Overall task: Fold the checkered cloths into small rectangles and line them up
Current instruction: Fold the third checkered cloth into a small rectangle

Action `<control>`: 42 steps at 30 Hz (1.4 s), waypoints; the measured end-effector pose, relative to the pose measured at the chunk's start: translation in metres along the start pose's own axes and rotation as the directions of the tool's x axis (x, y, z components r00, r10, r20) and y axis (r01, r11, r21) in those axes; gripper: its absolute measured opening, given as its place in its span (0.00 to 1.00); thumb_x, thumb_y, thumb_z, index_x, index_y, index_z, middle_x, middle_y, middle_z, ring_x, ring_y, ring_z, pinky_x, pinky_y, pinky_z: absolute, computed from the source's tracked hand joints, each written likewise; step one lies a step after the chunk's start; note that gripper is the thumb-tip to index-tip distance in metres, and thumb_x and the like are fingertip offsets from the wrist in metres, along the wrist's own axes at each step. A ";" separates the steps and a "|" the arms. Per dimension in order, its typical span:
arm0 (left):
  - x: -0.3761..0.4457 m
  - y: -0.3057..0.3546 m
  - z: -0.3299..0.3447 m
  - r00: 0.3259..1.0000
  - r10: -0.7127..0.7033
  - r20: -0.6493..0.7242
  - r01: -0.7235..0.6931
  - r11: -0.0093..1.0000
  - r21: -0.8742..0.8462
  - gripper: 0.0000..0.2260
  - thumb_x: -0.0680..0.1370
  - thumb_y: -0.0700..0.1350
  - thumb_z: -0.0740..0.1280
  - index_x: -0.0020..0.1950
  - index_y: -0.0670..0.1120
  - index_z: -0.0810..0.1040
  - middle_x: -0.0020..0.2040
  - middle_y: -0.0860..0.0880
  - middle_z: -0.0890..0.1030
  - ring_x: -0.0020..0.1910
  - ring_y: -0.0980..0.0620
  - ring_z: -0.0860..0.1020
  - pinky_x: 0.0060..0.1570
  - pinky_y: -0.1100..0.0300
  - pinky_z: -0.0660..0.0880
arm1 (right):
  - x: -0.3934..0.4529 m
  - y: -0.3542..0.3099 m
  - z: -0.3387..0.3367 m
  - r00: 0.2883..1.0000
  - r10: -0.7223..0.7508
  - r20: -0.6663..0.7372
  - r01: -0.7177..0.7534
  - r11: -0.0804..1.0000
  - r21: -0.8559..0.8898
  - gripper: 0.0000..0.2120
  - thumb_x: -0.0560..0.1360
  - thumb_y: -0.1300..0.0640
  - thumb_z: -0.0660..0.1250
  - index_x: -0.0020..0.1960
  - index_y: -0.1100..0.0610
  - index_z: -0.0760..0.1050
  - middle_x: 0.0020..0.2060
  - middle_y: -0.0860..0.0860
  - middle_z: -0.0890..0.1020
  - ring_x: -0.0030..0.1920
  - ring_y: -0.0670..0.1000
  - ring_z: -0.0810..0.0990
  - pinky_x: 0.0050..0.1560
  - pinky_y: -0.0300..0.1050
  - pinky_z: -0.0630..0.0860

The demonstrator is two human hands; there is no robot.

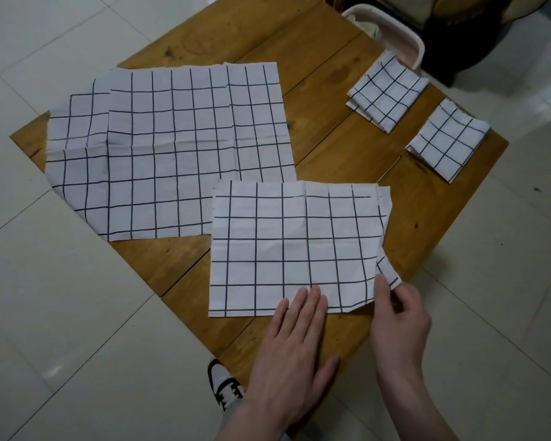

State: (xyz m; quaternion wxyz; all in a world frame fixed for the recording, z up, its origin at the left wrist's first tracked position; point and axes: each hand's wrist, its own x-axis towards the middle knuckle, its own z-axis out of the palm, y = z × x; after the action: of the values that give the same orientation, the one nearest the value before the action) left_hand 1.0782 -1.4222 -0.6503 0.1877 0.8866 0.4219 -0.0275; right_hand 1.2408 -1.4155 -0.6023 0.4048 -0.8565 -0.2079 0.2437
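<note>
Half-folded checkered cloth (287, 246) is pressed flat at its near edge by the straight-fingered left hand (291, 345); its near-right corner is pinched by the right hand (398, 316). Unfolded cloths (172, 148) lie beyond, two folded rectangles (387, 92) (447, 140) far right on the wooden table (341, 141).

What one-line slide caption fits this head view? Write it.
Left hand flattens a half-folded checkered cloth while the right hand pinches its corner; two folded cloths wait beyond.
</note>
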 end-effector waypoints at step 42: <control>-0.031 -0.116 -0.026 0.897 -0.352 -0.266 0.294 0.926 -0.235 0.33 0.81 0.50 0.66 0.83 0.42 0.59 0.81 0.46 0.66 0.81 0.48 0.63 0.80 0.43 0.60 | -0.094 0.000 0.124 0.714 -0.489 0.502 0.573 0.819 -0.016 0.20 0.84 0.57 0.64 0.75 0.55 0.75 0.73 0.47 0.77 0.76 0.41 0.71 0.74 0.44 0.71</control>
State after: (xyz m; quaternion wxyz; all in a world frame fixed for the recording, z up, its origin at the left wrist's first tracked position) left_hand 0.9675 -1.3699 -0.6559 0.1968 0.7755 0.5881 0.1184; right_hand 1.0933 -1.3944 -0.6477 0.3189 -0.7043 -0.5585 0.3006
